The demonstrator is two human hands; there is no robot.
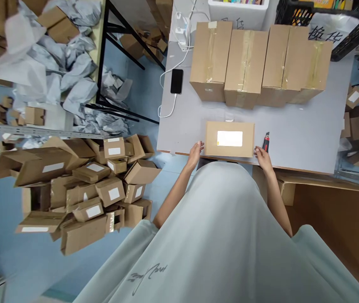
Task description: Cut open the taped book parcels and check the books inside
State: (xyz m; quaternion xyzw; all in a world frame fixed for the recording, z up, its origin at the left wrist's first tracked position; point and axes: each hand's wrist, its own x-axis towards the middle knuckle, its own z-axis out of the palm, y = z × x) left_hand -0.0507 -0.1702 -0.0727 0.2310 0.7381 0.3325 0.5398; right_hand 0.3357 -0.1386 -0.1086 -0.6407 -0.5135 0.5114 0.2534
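Note:
A small brown cardboard box with a white label lies near the front edge of the grey table, straight ahead of me. My left hand is just left of the box, fingers apart and holding nothing. On the other side, my right hand is by the box's right front corner, its fingers loosely spread and empty; whether it touches the cardboard I cannot tell. A black and red utility knife rests on the table just beyond my right hand.
Several taller taped cartons stand in a row at the back of the table. A black phone with a white cable lies at the left. Opened boxes are heaped on the floor to my left. A large open carton stands at my right.

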